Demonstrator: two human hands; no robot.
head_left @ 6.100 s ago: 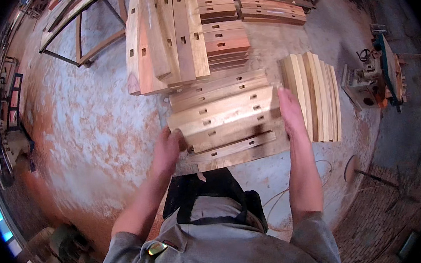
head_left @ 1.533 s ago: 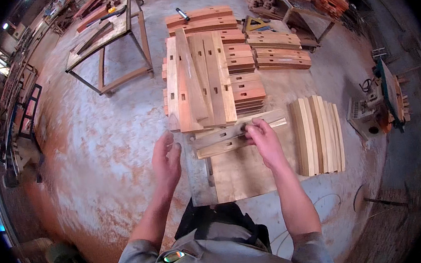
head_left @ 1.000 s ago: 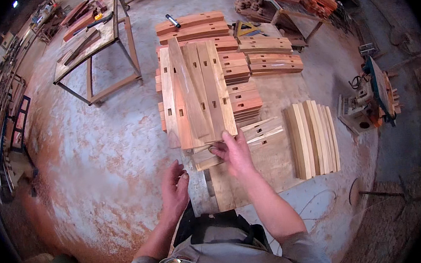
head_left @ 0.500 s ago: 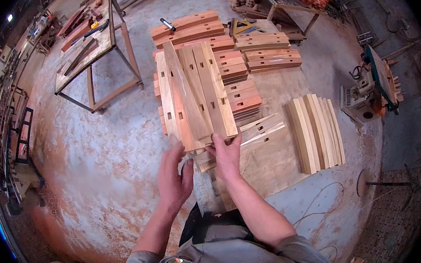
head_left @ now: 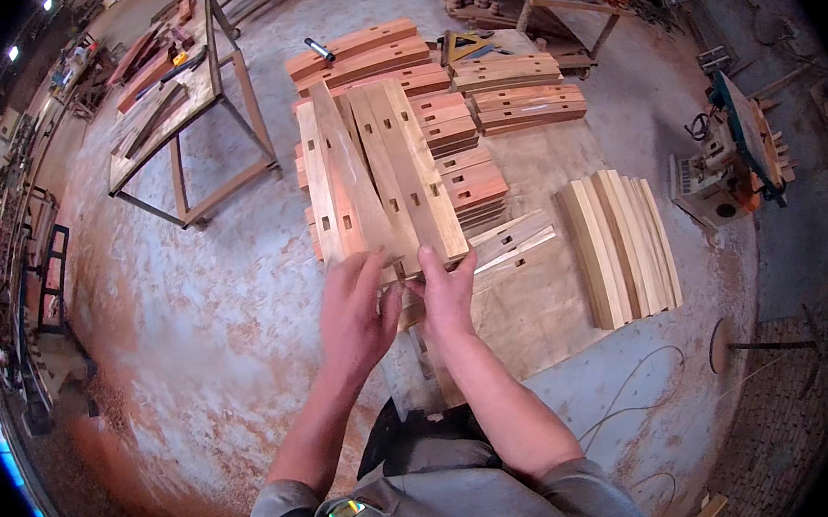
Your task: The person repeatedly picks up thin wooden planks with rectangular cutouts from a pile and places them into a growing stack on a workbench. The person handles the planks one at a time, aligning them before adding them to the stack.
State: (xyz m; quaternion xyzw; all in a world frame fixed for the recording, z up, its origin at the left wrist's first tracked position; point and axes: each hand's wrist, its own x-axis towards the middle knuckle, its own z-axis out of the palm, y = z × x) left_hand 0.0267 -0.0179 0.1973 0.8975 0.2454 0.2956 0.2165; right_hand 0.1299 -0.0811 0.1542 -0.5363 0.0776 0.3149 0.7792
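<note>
From the head view, I see my left hand [head_left: 355, 313] and right hand [head_left: 446, 290] side by side, each grip closed on the near end of a slotted wooden piece [head_left: 406, 284], which lies at the foot of the board stack [head_left: 377, 178] on the floor [head_left: 211, 306].

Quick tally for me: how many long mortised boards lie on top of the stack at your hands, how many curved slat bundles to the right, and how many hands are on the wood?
Long mortised boards: 4
Curved slat bundle: 1
Hands on the wood: 2, left hand and right hand
Total: 7
</note>
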